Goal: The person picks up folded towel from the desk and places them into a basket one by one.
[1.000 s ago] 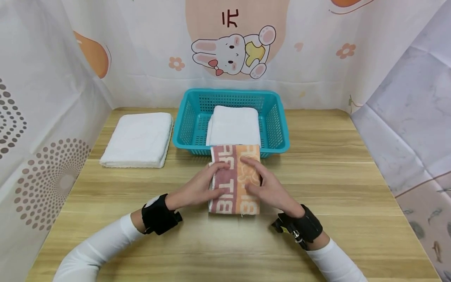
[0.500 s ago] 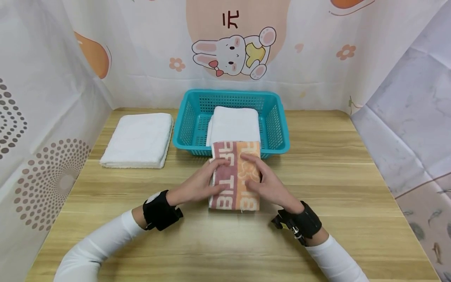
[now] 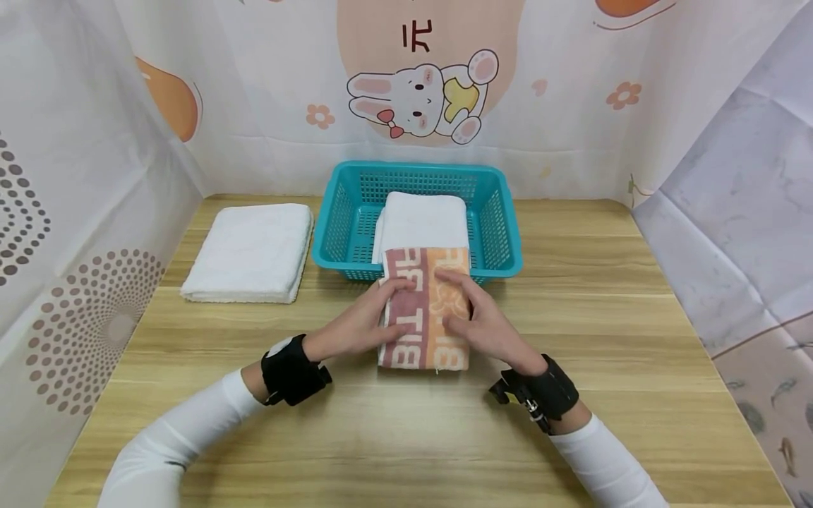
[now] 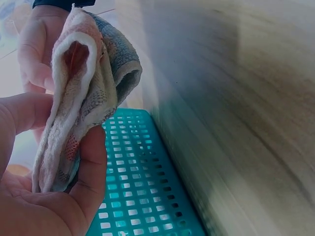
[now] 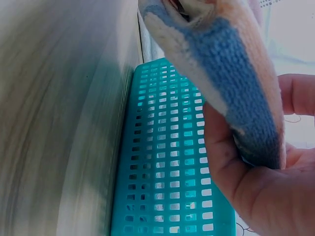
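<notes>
A folded towel (image 3: 422, 310), patterned in mauve and orange with pale letters, is held up between both hands, clear of the table. My left hand (image 3: 365, 317) grips its left edge, thumb on top and fingers curled beneath, as the left wrist view shows. On the opposite edge my right hand (image 3: 485, 321) pinches it the same way; a blue underside of the towel (image 5: 236, 83) shows in the right wrist view. The towel's far end overlaps the front rim of a teal plastic basket (image 3: 343, 267). Inside that basket lies a folded white towel (image 3: 425, 222), its near part hidden.
Another folded white towel (image 3: 248, 250) lies on the wooden table (image 3: 406, 437), left of the basket. Behind the basket hangs a printed curtain (image 3: 254, 92) with a rabbit picture. Patterned cloth also borders the table on the left and right.
Both hands have carried the patterned towel a little forward, so its far end now reaches over the basket's front rim. The basket and white towels have stayed in place.
</notes>
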Demonstrator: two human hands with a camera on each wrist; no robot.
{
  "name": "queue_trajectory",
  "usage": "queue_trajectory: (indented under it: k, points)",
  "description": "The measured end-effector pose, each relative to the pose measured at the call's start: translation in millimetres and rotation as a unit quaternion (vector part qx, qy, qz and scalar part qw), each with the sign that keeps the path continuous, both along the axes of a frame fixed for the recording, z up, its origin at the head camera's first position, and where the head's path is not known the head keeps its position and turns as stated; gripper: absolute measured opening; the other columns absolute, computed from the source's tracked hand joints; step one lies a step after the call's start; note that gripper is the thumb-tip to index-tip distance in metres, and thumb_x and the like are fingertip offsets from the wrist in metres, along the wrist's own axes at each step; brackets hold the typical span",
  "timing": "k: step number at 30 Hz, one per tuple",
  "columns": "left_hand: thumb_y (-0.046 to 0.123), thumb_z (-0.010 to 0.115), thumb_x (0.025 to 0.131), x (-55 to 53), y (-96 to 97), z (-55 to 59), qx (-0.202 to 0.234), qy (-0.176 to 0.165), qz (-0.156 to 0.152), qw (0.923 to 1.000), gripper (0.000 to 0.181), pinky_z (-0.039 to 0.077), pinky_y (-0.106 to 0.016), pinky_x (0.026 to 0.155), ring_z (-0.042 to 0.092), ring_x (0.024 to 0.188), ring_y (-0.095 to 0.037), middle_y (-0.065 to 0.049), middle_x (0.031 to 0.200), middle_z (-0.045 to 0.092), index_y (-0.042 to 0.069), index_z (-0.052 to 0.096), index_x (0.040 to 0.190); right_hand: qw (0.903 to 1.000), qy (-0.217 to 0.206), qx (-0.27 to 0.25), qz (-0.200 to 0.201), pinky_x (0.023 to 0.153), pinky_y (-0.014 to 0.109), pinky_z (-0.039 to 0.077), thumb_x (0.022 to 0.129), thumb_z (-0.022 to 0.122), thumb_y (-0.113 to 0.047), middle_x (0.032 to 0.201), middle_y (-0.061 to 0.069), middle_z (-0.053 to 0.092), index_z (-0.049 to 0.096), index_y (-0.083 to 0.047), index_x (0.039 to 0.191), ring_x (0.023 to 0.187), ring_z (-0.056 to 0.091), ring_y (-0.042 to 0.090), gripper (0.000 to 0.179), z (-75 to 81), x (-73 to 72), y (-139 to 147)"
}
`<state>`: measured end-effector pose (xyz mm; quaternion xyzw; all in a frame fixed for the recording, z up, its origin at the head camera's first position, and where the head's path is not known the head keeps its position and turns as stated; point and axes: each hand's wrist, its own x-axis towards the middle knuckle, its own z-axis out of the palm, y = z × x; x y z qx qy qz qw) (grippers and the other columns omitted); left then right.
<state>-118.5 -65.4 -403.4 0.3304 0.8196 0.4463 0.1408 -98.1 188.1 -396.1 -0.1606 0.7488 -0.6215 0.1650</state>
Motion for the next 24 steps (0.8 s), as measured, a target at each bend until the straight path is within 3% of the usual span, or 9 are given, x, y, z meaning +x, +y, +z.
queue_trajectory:
  k: [7, 13, 24]
  points:
    - [0.010, 0.068, 0.094, -5.1, 1.1, 0.8, 0.000, -0.015, 0.000, 0.9999, 0.062, 0.048, -0.035, 0.097, 0.045, 0.122, -0.022, -0.012, 0.141, 0.044, 0.004, 0.037, 0.147, 0.9999, -0.016, 0.002, -0.004, 0.081, 0.041, 0.057, 0.092, 0.054, 0.007, 0.142, 0.019, 0.041, 0.035, -0.021, 0.152, 0.106, 0.062, 0.033, 0.069, 2.5, -4.4, 0.2]
    - [0.010, 0.070, 0.093, -8.5, 2.5, 1.8, -0.009, -0.002, 0.002, 1.0000, 0.064, 0.044, -0.040, 0.102, 0.044, 0.124, -0.024, -0.013, 0.143, 0.045, 0.004, 0.038, 0.147, 0.9997, -0.021, 0.006, -0.012, 0.081, 0.042, 0.057, 0.091, 0.054, 0.007, 0.142, 0.019, 0.042, 0.035, -0.021, 0.152, 0.106, 0.062, 0.033, 0.070, 2.6, -7.1, 1.0]
    - [0.011, 0.069, 0.094, -10.8, 3.5, 3.4, -0.006, -0.009, -0.001, 0.9999, 0.062, 0.049, -0.035, 0.095, 0.045, 0.122, -0.023, -0.012, 0.139, 0.045, 0.005, 0.037, 0.147, 0.9997, -0.011, 0.016, -0.014, 0.080, 0.039, 0.057, 0.091, 0.054, 0.007, 0.138, 0.022, 0.045, 0.034, -0.019, 0.153, 0.103, 0.063, 0.032, 0.070, 2.7, -9.3, 2.1]
